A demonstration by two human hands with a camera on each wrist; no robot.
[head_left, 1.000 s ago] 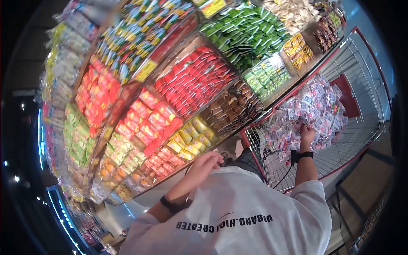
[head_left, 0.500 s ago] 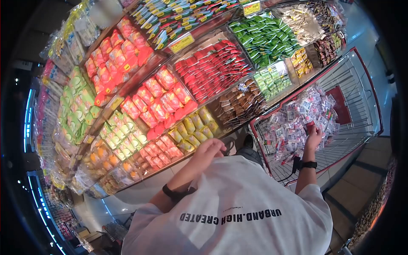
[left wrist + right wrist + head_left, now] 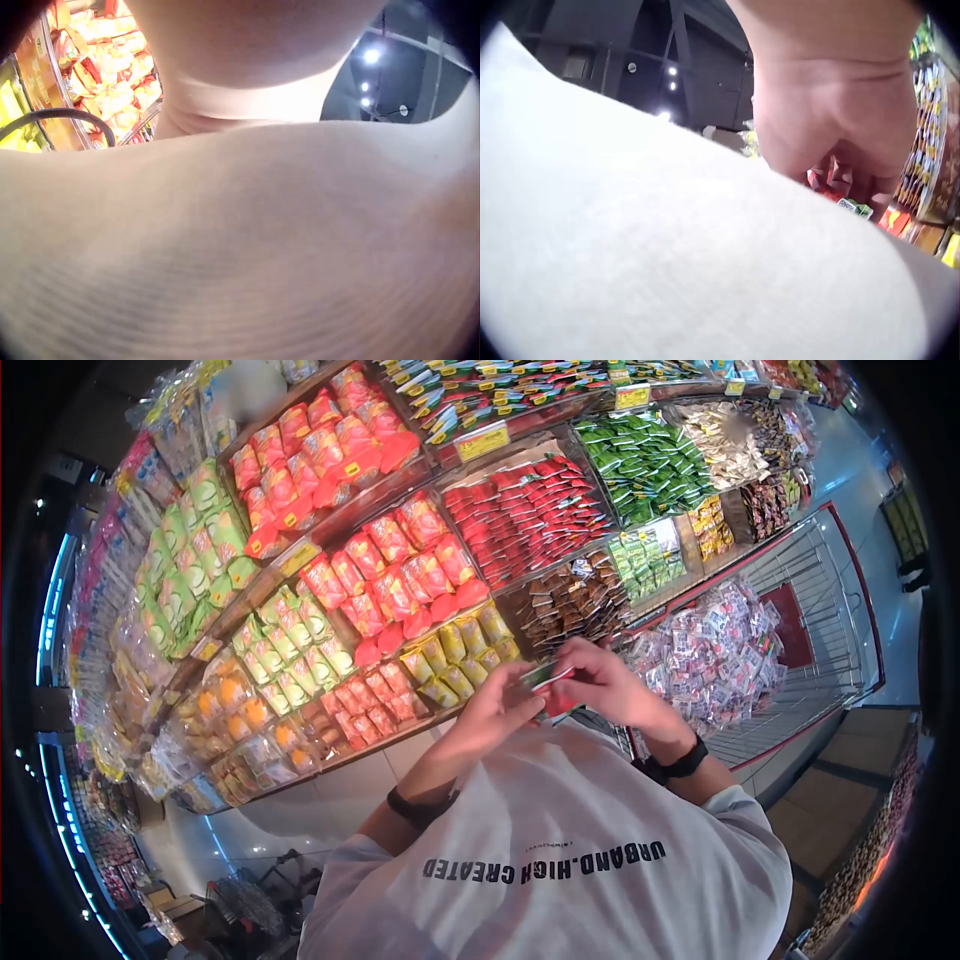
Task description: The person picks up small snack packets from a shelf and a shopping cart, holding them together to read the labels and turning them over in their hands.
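Observation:
In the head view both hands meet in front of the shirt around a small red and green packet [image 3: 558,698]. The left hand [image 3: 497,708] holds its left side between thumb and fingers. From the right, the right hand [image 3: 608,685] pinches the packet's upper edge with curled fingers. A piece of the packet [image 3: 856,209] shows below the right hand [image 3: 832,112] in the right wrist view. Skin fills most of the left wrist view, and the left fingers are hidden there.
Close to the right stands a metal shopping cart [image 3: 845,660] holding a heap of small clear packets [image 3: 715,650]. A tiered display ahead has red packets [image 3: 530,515], green packets [image 3: 650,465], brown packets [image 3: 570,605] and yellow packets [image 3: 460,650] in bins.
The right hand has left the heap in the cart and come over to the left hand, bringing a red packet. The left hand now holds it too. The view has shifted slightly.

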